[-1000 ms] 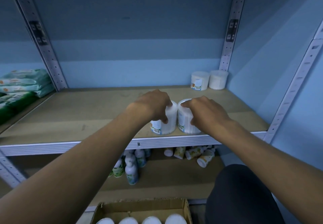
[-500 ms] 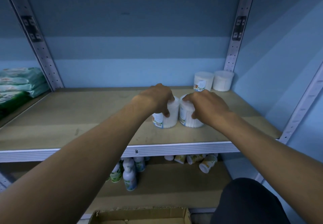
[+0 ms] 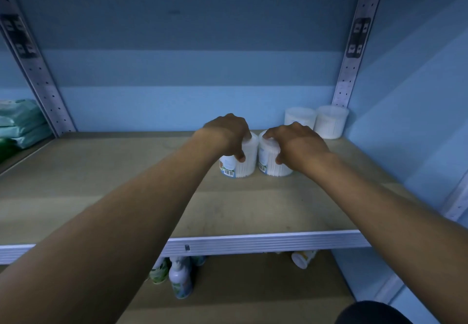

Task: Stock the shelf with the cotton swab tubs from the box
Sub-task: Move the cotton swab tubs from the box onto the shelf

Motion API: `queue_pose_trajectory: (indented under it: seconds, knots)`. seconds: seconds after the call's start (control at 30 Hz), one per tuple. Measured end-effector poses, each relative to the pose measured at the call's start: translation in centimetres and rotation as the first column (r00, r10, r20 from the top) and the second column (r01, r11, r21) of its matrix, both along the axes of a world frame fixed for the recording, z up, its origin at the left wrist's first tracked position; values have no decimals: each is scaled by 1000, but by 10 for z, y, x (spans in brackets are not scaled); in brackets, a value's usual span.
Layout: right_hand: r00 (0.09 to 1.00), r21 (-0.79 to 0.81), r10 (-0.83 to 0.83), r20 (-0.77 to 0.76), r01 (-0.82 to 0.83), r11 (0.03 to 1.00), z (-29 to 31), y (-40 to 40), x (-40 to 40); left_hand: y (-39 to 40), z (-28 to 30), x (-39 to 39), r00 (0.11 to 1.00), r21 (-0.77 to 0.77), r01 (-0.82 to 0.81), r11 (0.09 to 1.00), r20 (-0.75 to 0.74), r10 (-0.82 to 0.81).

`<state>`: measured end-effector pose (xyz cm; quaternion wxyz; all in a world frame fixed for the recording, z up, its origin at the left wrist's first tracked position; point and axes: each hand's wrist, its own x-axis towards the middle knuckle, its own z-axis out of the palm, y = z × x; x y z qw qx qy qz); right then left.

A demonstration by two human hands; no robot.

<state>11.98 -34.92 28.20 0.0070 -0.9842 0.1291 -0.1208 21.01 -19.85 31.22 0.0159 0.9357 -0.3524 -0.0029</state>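
1. Lower shelf (image 3: 240, 296), nearest: spray bottles (image 3: 181, 279) stand under the front lip, one small bottle (image 3: 302, 259) lies tipped to the right. Box not in view.
2. Stocking shelf (image 3: 101, 197): bare wood board, metal front edge, front half unused.
3. Mid-depth, right of centre: left hand (image 3: 228, 133) grips left tub (image 3: 239, 164) from above, fingers curled over lid and wall. Right hand (image 3: 295, 144) grips right tub (image 3: 271, 163) the same way.
4. Tubs upright, side by side, nearly touching. Top grip likely allows sliding both back as a pair.
5. Back right corner: two stocked tubs (image 3: 316, 123) against the upright (image 3: 354, 45); probable target is just in front.
6. Far left: green packs (image 3: 20, 121) in the next bay. Blue wall behind.
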Motion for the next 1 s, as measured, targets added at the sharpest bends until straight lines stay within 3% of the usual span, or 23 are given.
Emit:
queue_pose_trajectory:
  seconds: [0.57, 1.0]
  knots:
    - [991, 0, 70, 114, -70, 998, -16, -43, 82, -38, -10, 73, 999, -68, 35, 997, 22, -34]
    - [986, -9, 27, 165, -26, 1000, -23, -63, 126, -60, -13, 114, 998, -81, 47, 996, 55, -42]
